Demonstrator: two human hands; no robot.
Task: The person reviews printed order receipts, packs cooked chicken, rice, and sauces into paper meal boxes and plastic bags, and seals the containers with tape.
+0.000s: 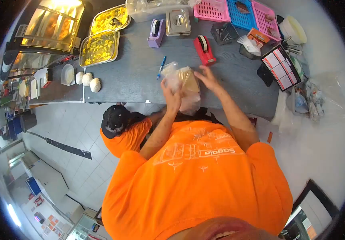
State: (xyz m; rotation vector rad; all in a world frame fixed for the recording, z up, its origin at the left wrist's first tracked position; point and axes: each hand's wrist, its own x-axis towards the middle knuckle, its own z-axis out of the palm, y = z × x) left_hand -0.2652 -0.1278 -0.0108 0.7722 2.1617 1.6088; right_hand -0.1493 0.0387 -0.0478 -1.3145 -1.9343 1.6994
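My left hand (172, 98) is closed at the lower edge of a clear plastic bag (171, 73), and part of the grip is hidden. Beside it lies a stack of brown, paper-like packets (188, 82), with more clear plastic hanging over the table's front edge below. My right hand (209, 79) is just right of the stack, fingers apart and holding nothing. A blue pen (162, 67) lies left of the plastic bag. Beyond my right hand stands a red tape dispenser (205, 51).
A purple tape dispenser (156, 34) and a lidded steel container (178, 22) stand at the back. Two metal trays of yellow food (99, 48) and several white balls (95, 85) are on the left. A co-worker in a black cap (114, 120) is close on my left.
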